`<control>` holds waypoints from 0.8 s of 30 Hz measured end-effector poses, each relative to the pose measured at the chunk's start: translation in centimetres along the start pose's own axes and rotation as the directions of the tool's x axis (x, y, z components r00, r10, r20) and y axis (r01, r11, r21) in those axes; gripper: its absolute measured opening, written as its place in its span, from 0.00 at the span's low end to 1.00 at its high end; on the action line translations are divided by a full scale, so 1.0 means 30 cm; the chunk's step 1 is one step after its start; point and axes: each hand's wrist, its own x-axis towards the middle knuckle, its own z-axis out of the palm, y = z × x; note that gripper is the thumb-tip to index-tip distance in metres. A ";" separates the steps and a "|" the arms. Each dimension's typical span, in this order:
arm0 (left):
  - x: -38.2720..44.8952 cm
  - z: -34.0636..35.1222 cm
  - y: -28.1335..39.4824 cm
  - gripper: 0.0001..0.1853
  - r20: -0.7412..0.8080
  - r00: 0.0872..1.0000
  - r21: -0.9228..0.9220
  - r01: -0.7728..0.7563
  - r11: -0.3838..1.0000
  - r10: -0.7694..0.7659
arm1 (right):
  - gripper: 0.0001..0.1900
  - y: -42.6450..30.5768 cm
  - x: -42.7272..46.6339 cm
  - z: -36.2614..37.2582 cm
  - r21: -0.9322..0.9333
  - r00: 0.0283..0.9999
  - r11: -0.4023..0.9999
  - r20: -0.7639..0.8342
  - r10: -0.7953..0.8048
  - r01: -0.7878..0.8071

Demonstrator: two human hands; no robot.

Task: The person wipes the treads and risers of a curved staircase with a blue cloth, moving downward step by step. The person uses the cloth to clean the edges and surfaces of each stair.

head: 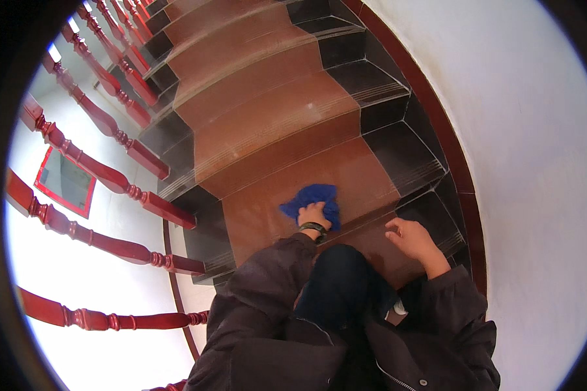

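Note:
My left hand [315,215] presses a crumpled blue cloth [315,194] against the brown middle of a stair tread [357,168]. A dark band or bracelet [315,227] circles that wrist. The cloth spreads out beyond my fingertips, and part of it lies hidden under the hand. To the right, my right hand [413,239] hovers with bent fingers near the edge of the step, and I see nothing in it. My bent knee [344,278], in dark trousers, is just below the two hands.
More tiled steps [269,102] climb ahead, brown in the middle with black tiles [401,146] at the sides. Red turned balusters [112,181] line the left. A white wall [527,171] with a dark red skirting [449,132] curves along the right. A red-framed panel [68,181] shows beyond the balusters.

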 end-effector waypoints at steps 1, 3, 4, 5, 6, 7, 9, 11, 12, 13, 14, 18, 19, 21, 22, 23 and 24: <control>0.013 0.003 0.040 0.39 0.012 0.999 -0.017 -0.031 0.999 0.031 | 0.14 0.001 0.002 -0.005 -0.012 1.000 1.000 0.001 -0.011 0.011; 0.055 -0.020 0.095 0.34 0.091 0.991 -0.111 -0.084 0.990 0.094 | 0.15 0.005 0.004 -0.007 -0.026 1.000 1.000 0.010 -0.016 0.016; 0.076 -0.037 0.121 0.32 0.042 0.997 -0.196 -0.061 0.979 0.071 | 0.15 0.011 0.004 -0.007 -0.013 1.000 1.000 0.009 -0.021 0.021; 0.093 -0.058 0.144 0.30 -0.098 0.988 -0.178 -0.135 0.975 0.119 | 0.15 0.017 0.003 -0.008 -0.001 1.000 1.000 0.011 -0.021 0.021; 0.123 -0.087 0.169 0.28 -0.199 0.970 -0.160 -0.173 0.972 0.140 | 0.15 0.025 0.002 -0.008 0.008 1.000 1.000 0.019 -0.006 0.006; 0.156 -0.122 0.192 0.27 -0.295 0.942 -0.139 -0.210 0.968 0.162 | 0.15 0.033 0.001 -0.009 0.022 0.999 0.999 0.012 -0.032 0.032; 0.220 -0.204 0.230 0.26 -0.451 0.863 -0.081 -0.295 0.952 0.229 | 0.15 0.047 0.000 -0.013 0.028 0.999 0.999 0.011 -0.043 0.043; 0.281 -0.295 0.249 0.27 -0.586 0.750 0.019 -0.367 0.930 0.308 | 0.15 0.056 0.000 -0.018 0.029 0.999 0.999 0.004 -0.036 0.036; 0.312 -0.339 0.257 0.29 -0.643 0.700 0.029 -0.384 0.923 0.312 | 0.15 0.061 0.000 -0.023 0.019 1.000 1.000 0.005 -0.015 0.014; 0.346 -0.387 0.250 0.28 -0.693 0.640 0.074 -0.392 0.917 0.330 | 0.15 0.063 -0.003 -0.028 0.021 1.000 0.999 -0.004 -0.028 0.028; 0.385 -0.439 0.234 0.27 -0.723 0.596 0.133 -0.377 0.916 0.350 | 0.15 0.065 -0.008 -0.031 0.019 0.999 0.999 -0.014 -0.031 0.031; 0.514 -0.609 0.046 0.27 -0.820 0.381 0.346 -0.265 0.900 0.428 | 0.16 0.064 -0.010 -0.045 0.032 1.000 0.999 0.010 0.009 -0.009; 0.525 -0.630 -0.024 0.27 -0.745 0.567 0.292 -0.194 0.936 0.350 | 0.16 0.064 -0.014 -0.045 0.038 1.000 0.999 0.007 0.000 0.000; 0.548 -0.672 -0.165 0.26 -0.546 0.838 -0.175 -0.146 0.974 0.027 | 0.16 0.066 -0.015 -0.047 0.045 1.000 0.999 0.001 -0.001 0.001; 0.562 -0.701 -0.230 0.26 -0.425 0.905 -0.209 -0.126 0.970 0.026 | 0.16 0.069 -0.014 -0.050 0.051 1.000 0.999 -0.009 0.001 0.000; 0.555 -0.708 -0.298 0.26 -0.418 0.908 -0.173 -0.074 0.982 -0.006 | 0.16 0.073 -0.015 -0.053 0.058 1.000 0.998 -0.013 0.005 -0.004; 0.552 -0.737 -0.367 0.26 -0.365 0.925 -0.158 0.054 0.986 -0.109 | 0.16 0.076 -0.016 -0.055 0.058 1.000 0.998 -0.012 0.018 -0.017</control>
